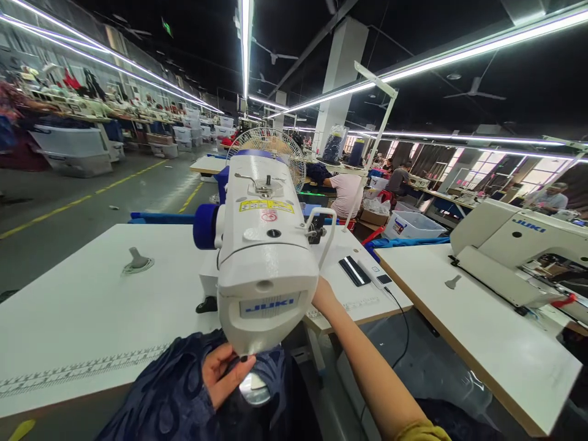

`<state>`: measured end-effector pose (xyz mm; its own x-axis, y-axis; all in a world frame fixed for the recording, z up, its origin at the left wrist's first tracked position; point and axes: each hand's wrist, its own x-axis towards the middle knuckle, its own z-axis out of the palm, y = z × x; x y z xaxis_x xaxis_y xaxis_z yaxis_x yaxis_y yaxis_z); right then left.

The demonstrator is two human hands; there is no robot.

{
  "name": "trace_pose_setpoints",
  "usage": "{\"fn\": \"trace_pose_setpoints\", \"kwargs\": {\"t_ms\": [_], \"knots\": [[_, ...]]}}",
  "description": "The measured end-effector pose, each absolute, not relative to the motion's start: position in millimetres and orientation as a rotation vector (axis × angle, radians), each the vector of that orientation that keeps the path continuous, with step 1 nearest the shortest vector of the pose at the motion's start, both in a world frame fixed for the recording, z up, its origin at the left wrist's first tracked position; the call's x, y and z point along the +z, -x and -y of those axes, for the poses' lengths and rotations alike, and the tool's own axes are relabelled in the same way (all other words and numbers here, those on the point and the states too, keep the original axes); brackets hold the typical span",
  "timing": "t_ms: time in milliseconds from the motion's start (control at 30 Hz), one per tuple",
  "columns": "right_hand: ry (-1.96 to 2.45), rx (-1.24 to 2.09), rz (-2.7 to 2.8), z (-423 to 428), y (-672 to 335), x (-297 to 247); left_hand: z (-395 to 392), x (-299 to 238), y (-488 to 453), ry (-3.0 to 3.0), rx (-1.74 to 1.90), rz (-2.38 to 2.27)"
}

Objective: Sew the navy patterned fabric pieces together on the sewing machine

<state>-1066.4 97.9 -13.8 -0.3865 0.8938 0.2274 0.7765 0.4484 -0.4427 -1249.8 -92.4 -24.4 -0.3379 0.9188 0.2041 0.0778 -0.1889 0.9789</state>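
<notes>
A white JUKI sewing machine (266, 269) stands in front of me, its head end toward me. Below the head, my left hand (225, 375) is closed, thumb and fingers pinching at the edge of a navy patterned garment (169, 386). A small dark round spot shows at the thumb tip; I cannot tell if it is a button. The garment drapes over the machine's shiny lower arm (255, 391) and down toward my lap. My right hand (324, 296) reaches to the machine's right side, and the head hides its fingers.
A printed ruler scale (87, 367) runs along the white tabletop (92, 288). A grey thread-stand base (136, 262) stands left, a control panel (377, 274) with a cable right. Another JUKI machine (519, 251) occupies the right table. Behind are a fan (294, 153) and a person (346, 195).
</notes>
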Motion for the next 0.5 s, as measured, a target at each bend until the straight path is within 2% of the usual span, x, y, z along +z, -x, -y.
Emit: {"fn": "trace_pose_setpoints", "kwargs": {"t_ms": [200,433,500], "knots": [[1.205,0.611,2.154,-71,1058,2,94,-22,1248,-1.104,1.618,-1.367],[0.893,1.062,2.022,22,1059,7,95,-15,1243,-1.152,1.631,-1.372],[0.851,1.09,1.943,38,1062,3,95,-15,1243,-1.169,1.624,-1.385]]}}
